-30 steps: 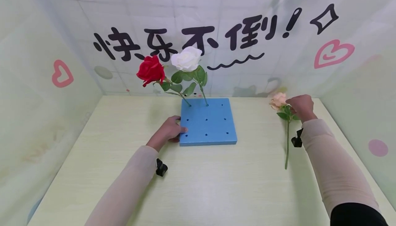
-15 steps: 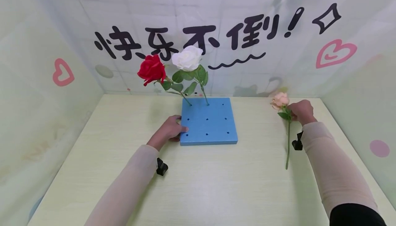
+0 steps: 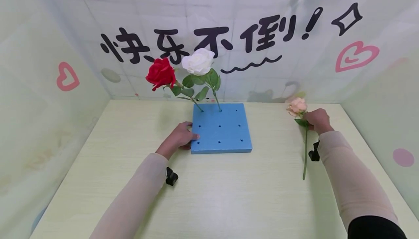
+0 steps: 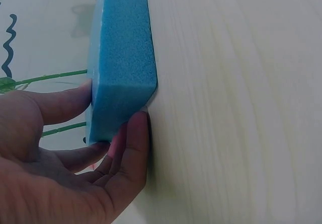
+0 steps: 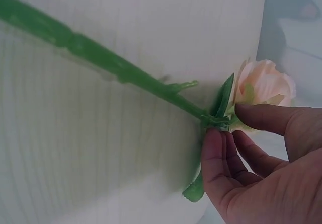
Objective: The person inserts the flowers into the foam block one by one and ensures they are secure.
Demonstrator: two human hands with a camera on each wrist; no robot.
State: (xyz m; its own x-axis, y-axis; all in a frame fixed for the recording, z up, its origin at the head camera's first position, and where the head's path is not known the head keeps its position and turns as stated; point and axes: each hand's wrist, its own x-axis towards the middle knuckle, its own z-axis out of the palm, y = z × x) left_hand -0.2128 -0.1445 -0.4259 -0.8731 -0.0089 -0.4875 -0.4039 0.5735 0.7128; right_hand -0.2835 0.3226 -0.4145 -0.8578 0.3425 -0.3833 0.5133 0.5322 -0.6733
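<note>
A blue foam block [image 3: 226, 133] with rows of small holes lies on the table. My left hand [image 3: 178, 137] holds its left edge, thumb on the top face and fingers against the side, as the left wrist view shows. A red rose [image 3: 161, 73] and a white rose [image 3: 198, 62] stand in holes along its back edge, the red one leaning left. At the right, a peach-pink rose [image 3: 297, 106] lies with its long green stem [image 3: 305, 155] toward me. My right hand [image 3: 318, 119] pinches it just below the bloom, by the leaves [image 5: 224, 98].
Pale wooden table [image 3: 209, 195] all around the block. A printed cloth backdrop [image 3: 245, 82] with black writing rises behind it, and cloth walls close off both sides. Small black cameras sit at both wrists.
My right hand has come down slightly from the bloom to the upper stem of the peach-pink rose, its fingers closing there. The left hand stays on the foam block.
</note>
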